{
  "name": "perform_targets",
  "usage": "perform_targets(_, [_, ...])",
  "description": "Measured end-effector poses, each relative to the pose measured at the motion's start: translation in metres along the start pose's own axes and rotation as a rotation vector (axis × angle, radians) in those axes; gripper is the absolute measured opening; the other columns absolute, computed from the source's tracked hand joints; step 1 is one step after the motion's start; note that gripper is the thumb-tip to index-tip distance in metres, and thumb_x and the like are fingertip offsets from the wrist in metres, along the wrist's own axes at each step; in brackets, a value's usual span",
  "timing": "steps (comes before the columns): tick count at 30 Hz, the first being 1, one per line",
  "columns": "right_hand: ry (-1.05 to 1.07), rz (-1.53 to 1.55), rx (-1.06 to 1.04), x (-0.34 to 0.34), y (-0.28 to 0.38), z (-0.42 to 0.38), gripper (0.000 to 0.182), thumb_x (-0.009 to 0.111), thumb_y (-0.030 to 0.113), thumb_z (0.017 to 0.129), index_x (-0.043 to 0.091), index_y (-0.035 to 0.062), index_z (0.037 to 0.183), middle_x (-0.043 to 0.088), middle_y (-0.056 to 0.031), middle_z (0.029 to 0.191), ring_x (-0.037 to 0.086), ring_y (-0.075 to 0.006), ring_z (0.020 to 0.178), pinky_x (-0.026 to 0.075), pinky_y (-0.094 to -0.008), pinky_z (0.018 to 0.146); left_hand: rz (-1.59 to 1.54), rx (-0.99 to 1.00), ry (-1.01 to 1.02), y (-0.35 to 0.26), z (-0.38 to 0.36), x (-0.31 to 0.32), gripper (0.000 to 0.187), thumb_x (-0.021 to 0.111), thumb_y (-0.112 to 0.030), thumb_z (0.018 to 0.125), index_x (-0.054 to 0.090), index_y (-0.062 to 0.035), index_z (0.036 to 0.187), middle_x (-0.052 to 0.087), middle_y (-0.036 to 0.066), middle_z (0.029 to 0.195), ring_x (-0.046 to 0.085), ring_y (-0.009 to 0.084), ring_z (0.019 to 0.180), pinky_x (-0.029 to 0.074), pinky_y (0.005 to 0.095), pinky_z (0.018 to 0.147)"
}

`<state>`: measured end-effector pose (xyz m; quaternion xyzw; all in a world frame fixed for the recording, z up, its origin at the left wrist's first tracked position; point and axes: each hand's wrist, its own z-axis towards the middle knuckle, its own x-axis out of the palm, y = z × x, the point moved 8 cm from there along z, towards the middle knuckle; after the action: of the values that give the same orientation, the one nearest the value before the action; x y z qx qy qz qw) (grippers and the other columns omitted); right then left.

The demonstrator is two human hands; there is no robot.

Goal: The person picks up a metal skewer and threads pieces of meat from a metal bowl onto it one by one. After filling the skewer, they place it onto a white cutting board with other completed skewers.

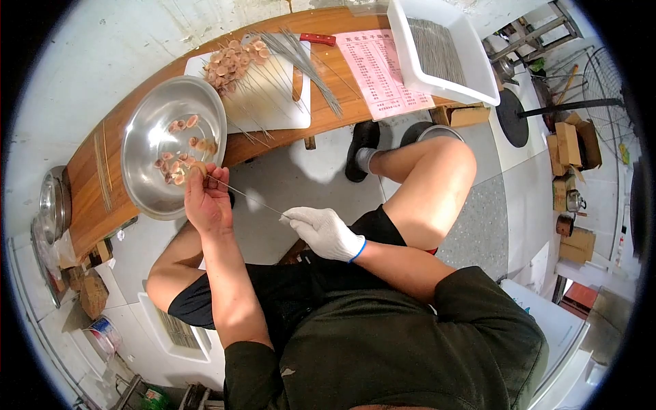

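Observation:
My bare left hand (207, 198) pinches a small round meat slice (198, 166) at the rim of a steel bowl (147, 119) that holds several more slices. My right hand (322, 231), in a white knit glove, grips the lower end of a thin metal skewer (249, 196). The skewer's tip reaches into the fingers of my left hand, at the slice. Both hands hover above my lap, in front of a curved wooden counter (92, 181).
A white cutting board (273, 102) carries a pile of meat slices (231, 63) and a bundle of bare skewers (304, 65). A pink printed sheet (379, 68), a red-handled knife (318, 39) and a white tray (444, 51) of skewers lie further right. My bare knee (437, 171) sticks out right.

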<state>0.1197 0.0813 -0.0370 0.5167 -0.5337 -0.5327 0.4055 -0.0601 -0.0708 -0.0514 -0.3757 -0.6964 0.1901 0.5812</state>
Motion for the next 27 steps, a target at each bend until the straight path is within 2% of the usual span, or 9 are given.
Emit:
perform_targets(3, [0.016, -0.014, -0.008, 0.0, 0.003, 0.004, 0.024, 0.049, 0.008, 0.091, 0.061, -0.0051, 0.107, 0.067, -0.0167, 0.101, 0.064, -0.0228, 0.096, 0.049, -0.0311, 0.086, -0.002, -0.01, -0.014, 0.002, -0.001, 0.003, 0.018, 0.053, -0.017, 0.096, 0.06, -0.0009, 0.1, 0.065, 0.009, 0.087, 0.064, 0.0176, 0.074, 0.057, 0.0353, 0.078])
perform_targets(11, [0.007, 0.071, 0.074, 0.0, 0.001, 0.01, 0.024, 0.049, 0.009, 0.092, 0.061, -0.0046, 0.107, 0.068, -0.0133, 0.099, 0.062, -0.0167, 0.094, 0.048, -0.0288, 0.085, 0.037, -0.064, -0.014, 0.012, -0.005, 0.011, 0.014, 0.058, -0.018, 0.093, 0.062, -0.0046, 0.095, 0.066, 0.007, 0.084, 0.064, 0.0169, 0.078, 0.055, 0.0345, 0.08])
perform_targets(18, [-0.017, 0.1, 0.111, -0.002, 0.002, 0.014, 0.024, 0.05, 0.01, 0.092, 0.062, -0.0041, 0.108, 0.068, -0.0122, 0.097, 0.06, -0.0138, 0.089, 0.048, -0.0277, 0.082, 0.013, -0.083, -0.032, 0.023, -0.008, 0.017, 0.015, 0.055, -0.014, 0.094, 0.06, -0.0013, 0.099, 0.064, 0.009, 0.085, 0.064, 0.0186, 0.074, 0.057, 0.0356, 0.076])
perform_targets(21, [-0.024, 0.1, 0.148, -0.004, -0.002, 0.016, 0.024, 0.051, 0.01, 0.092, 0.062, -0.0042, 0.108, 0.067, -0.0093, 0.092, 0.057, -0.0108, 0.081, 0.047, -0.0262, 0.078, 0.038, -0.094, -0.033, 0.028, -0.009, 0.021, 0.016, 0.054, -0.016, 0.095, 0.06, -0.0013, 0.098, 0.064, 0.009, 0.086, 0.065, 0.0184, 0.074, 0.057, 0.0355, 0.076])
perform_targets(24, [-0.079, 0.059, 0.028, -0.007, -0.002, 0.021, 0.024, 0.05, 0.01, 0.092, 0.062, -0.0039, 0.108, 0.065, -0.0058, 0.088, 0.052, -0.0089, 0.074, 0.047, -0.025, 0.073, 0.062, -0.112, -0.021, 0.037, -0.01, 0.022, 0.016, 0.053, -0.016, 0.095, 0.06, -0.0018, 0.098, 0.065, 0.009, 0.087, 0.065, 0.0184, 0.074, 0.057, 0.0352, 0.076])
perform_targets(25, [-0.058, 0.096, 0.092, -0.006, -0.004, 0.02, 0.024, 0.049, 0.011, 0.093, 0.062, -0.0033, 0.108, 0.061, -0.0022, 0.081, 0.047, -0.0065, 0.068, 0.045, -0.0229, 0.066, 0.062, -0.114, -0.012, 0.039, -0.011, 0.023, 0.016, 0.054, -0.016, 0.095, 0.06, -0.002, 0.098, 0.065, 0.009, 0.087, 0.065, 0.0183, 0.074, 0.057, 0.0351, 0.075])
perform_targets(27, [-0.028, 0.111, 0.172, -0.007, -0.003, 0.022, 0.023, 0.051, 0.01, 0.092, 0.062, -0.0039, 0.108, 0.065, -0.0124, 0.093, 0.059, -0.0165, 0.086, 0.048, -0.0282, 0.078, 0.056, -0.133, 0.001, 0.047, -0.012, 0.025, 0.015, 0.055, -0.016, 0.095, 0.06, -0.0023, 0.098, 0.065, 0.009, 0.087, 0.065, 0.0184, 0.074, 0.057, 0.0349, 0.075])
